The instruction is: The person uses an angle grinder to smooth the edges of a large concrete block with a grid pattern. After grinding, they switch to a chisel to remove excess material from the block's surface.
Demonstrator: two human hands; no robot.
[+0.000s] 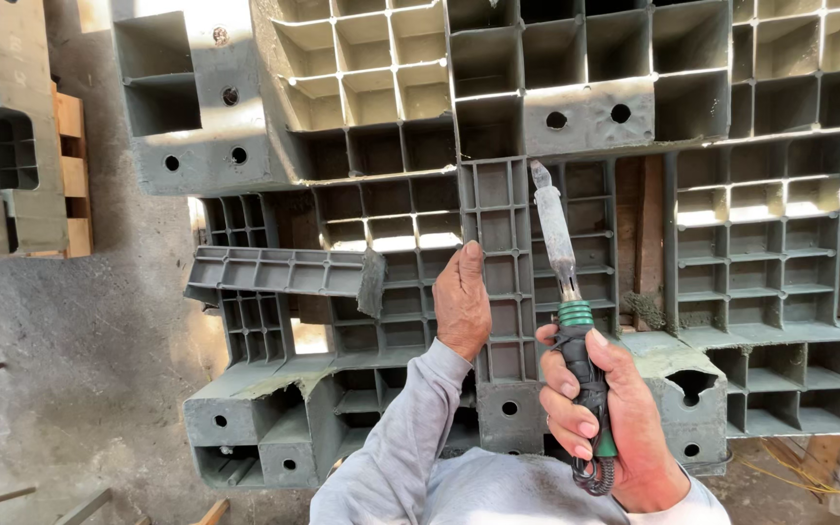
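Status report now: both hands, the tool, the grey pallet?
Left hand flat on grey plastic pallet rib. Right hand gripping soldering-iron-type tool, tip up, close to the pallet. Broken grid piece hanging loose at left.

Grey gridded plastic pallet (498, 243); green-and-black handled soldering iron (576, 331); grey sleeve (401, 437)

Tight ribs ahead, open floor to my left

The grey plastic pallet (498, 194) walls off my front; its loose broken strip (284, 272) juts left, seemingly blocking there; the concrete floor (80, 369) lies open.

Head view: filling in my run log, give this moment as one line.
left hand: pressed on grey plastic pallet strip | right hand: grips soldering iron, tip up | broken pallet piece: lies left
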